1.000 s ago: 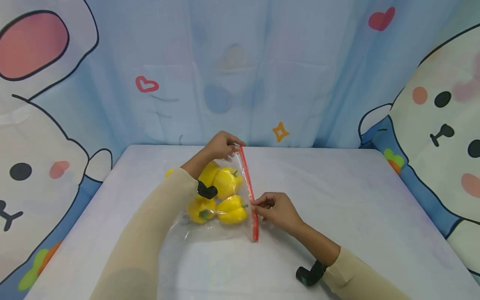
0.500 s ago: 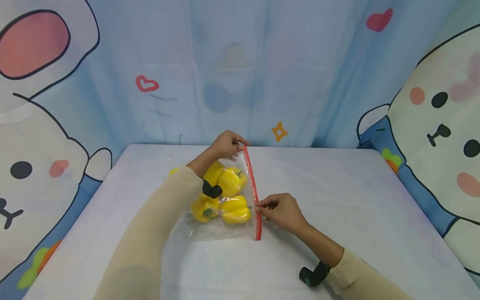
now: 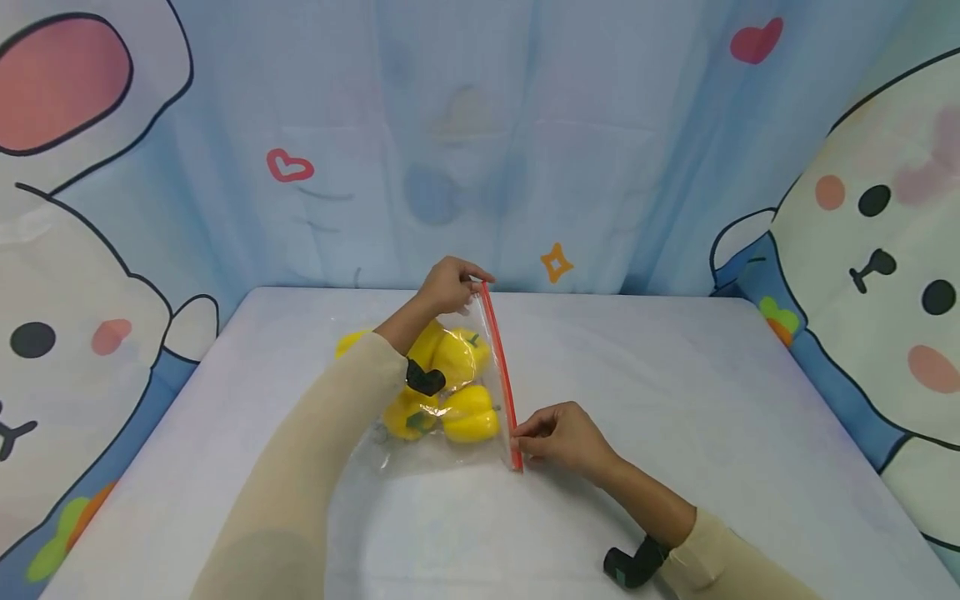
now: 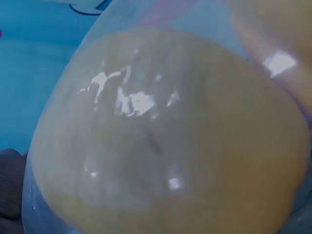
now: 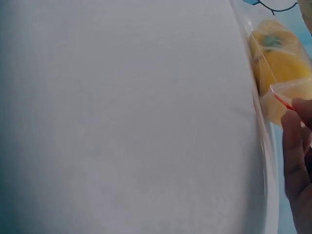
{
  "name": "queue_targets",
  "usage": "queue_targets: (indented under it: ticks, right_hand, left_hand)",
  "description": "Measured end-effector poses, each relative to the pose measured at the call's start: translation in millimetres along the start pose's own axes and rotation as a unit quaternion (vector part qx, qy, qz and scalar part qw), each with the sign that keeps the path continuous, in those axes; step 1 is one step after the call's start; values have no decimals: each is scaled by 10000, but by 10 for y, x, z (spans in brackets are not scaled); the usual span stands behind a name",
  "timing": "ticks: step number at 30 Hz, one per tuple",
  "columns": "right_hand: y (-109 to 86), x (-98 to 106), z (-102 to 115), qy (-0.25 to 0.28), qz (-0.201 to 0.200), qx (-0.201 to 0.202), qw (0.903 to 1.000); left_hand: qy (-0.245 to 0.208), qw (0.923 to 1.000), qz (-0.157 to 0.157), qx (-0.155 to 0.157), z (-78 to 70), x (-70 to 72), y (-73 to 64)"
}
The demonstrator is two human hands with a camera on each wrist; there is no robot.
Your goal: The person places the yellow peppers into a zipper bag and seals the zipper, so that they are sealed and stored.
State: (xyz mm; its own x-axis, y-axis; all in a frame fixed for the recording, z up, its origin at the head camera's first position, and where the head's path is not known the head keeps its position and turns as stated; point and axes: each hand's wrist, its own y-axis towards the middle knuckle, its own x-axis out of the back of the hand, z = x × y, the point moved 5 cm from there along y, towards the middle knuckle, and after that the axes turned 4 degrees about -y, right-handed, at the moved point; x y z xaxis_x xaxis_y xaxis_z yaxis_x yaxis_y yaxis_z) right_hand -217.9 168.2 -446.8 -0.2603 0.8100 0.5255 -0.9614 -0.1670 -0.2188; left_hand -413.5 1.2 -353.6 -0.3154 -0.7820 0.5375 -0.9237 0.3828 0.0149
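A clear zip bag [image 3: 442,460] with a red zip strip [image 3: 498,358] along its right side holds several yellow bell peppers [image 3: 469,414]. My left hand [image 3: 447,286] pinches the far end of the strip, its forearm crossing over the bag and hiding part of the peppers. Nearer the front, my right hand [image 3: 564,435] pinches the strip between thumb and fingers, close to its near end. The left wrist view is filled by a yellow pepper [image 4: 170,131] behind shiny plastic. In the right wrist view, fingers [image 5: 294,146] grip the red strip's tip beside the bagged peppers [image 5: 278,63].
The bag lies on a white-covered table [image 3: 675,375]. Behind it hangs a blue curtain [image 3: 480,150] printed with cartoon bears and hearts. Black wrist cameras [image 3: 633,567] are worn on both forearms.
My right hand has slid along the red strip toward its near end. My left hand stays at the far end, lifted slightly, and the strip has shifted a little.
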Motion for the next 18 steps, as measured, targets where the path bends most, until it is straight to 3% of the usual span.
queue_targets:
  ticks: [5, 12, 18]
  right_hand:
    - [-103, -7, -15, 200, 254, 66, 9995]
    - [-168, -30, 3, 271, 503, 299, 9979]
    - [-225, -33, -19, 454, 609, 382, 9964]
  left_hand:
    - [-5, 10000, -70, -65, 3, 12, 21]
    - [-92, 9998, 156, -17, 11, -40, 13]
    - [294, 9970, 563, -441, -18, -75, -43]
